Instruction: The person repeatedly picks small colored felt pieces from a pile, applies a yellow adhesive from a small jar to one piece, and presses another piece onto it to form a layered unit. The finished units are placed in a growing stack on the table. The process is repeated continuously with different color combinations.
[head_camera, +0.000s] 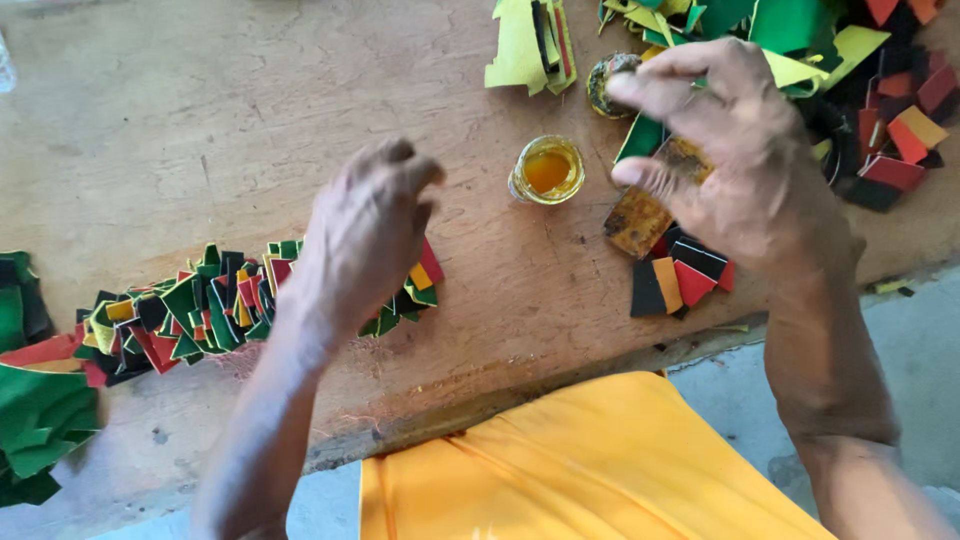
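Observation:
My left hand (362, 230) hovers with curled fingers over the right end of a long chain of folded felt pieces (190, 315) in green, black, red and yellow; I cannot tell whether it grips a piece. My right hand (735, 160) is raised above the wooden table, thumb and forefinger pinched on a glue-stained brown scrap (640, 218). A small open jar of amber glue (547, 170) stands between the two hands. Just below the right hand lies a small patch of joined black, orange and red squares (680, 282).
A heap of cut felt squares (880, 90) fills the table's far right corner. Yellow-green pieces (525, 45) lie at the top middle. Green felt scraps (35, 420) pile at the left edge. The worn table edge (500, 400) runs above my orange garment (590, 470).

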